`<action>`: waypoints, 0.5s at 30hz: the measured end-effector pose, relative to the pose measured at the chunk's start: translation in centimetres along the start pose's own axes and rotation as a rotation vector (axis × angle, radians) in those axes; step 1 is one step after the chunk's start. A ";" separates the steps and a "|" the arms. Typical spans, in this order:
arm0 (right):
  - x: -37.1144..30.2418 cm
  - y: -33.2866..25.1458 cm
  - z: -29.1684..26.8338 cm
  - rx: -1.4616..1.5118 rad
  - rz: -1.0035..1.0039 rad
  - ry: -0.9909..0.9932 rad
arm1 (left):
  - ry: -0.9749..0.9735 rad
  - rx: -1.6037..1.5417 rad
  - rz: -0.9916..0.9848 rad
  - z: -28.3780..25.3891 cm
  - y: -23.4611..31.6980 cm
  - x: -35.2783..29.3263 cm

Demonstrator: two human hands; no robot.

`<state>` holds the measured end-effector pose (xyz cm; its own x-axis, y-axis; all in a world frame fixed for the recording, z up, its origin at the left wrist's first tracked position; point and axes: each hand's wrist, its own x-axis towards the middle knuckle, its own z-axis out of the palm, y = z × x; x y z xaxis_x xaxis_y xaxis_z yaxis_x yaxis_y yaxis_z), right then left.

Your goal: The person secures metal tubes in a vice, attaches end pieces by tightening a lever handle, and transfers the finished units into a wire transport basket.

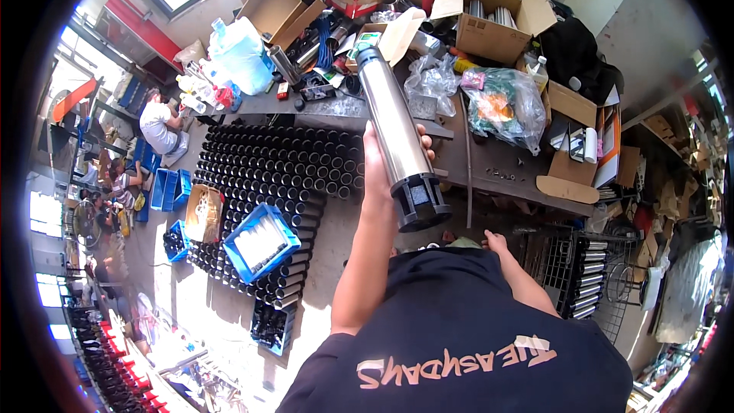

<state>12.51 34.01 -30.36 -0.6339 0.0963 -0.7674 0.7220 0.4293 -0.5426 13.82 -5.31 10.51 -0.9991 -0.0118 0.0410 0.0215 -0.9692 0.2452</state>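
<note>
My left hand (376,164) is wrapped round a shiny steel cylinder (388,111), held up at a tilt in front of my chest. The cylinder has a dark cap (368,53) at its far end and a black slotted end piece (420,203) at the end nearer me. Behind its far end, in this view, are the workbench and its clutter. Low by my right side, my right hand (495,242) is apart from the cylinder. Its fingers look loosely apart, with nothing visible in them, though part of the hand is hard to see.
A cluttered workbench (329,107) carries cardboard boxes (489,34), plastic bags (505,107) and a blue water jug (238,53). Rows of black-rimmed tubes (283,157) stand on the floor at left, with a blue crate (261,243) on them. A wire cart (589,279) is at right. People (159,126) sit far left.
</note>
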 end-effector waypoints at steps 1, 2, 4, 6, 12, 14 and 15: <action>-0.2 0.5 -0.2 0.008 0.008 0.012 | 0.028 -0.006 0.037 0.2 -0.4 -0.2; 0.1 0.7 -0.1 0.020 0.008 0.021 | 0.049 -0.006 0.078 0.6 -0.6 -0.1; 0.4 1.6 -0.7 -0.036 0.019 0.052 | 0.058 -0.034 0.117 0.4 -1.2 0.4; 0.5 2.2 -0.8 -0.106 -0.004 0.060 | -0.056 -0.097 0.140 -0.1 -1.4 0.7; 0.6 3.6 -0.5 -0.240 -0.042 0.076 | 0.011 0.174 0.138 -0.3 -0.3 0.4; -0.4 3.4 -0.8 -0.236 -0.012 0.070 | 0.273 0.472 0.129 1.2 0.3 -0.5; -0.9 3.0 -0.5 -0.266 -0.031 0.069 | 0.275 0.521 0.180 0.8 0.3 -1.0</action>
<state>15.13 35.71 -31.10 -0.6783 0.1363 -0.7220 0.6096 0.6530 -0.4494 14.83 -5.35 11.32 -0.9496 -0.2940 -0.1084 0.1364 -0.6993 0.7017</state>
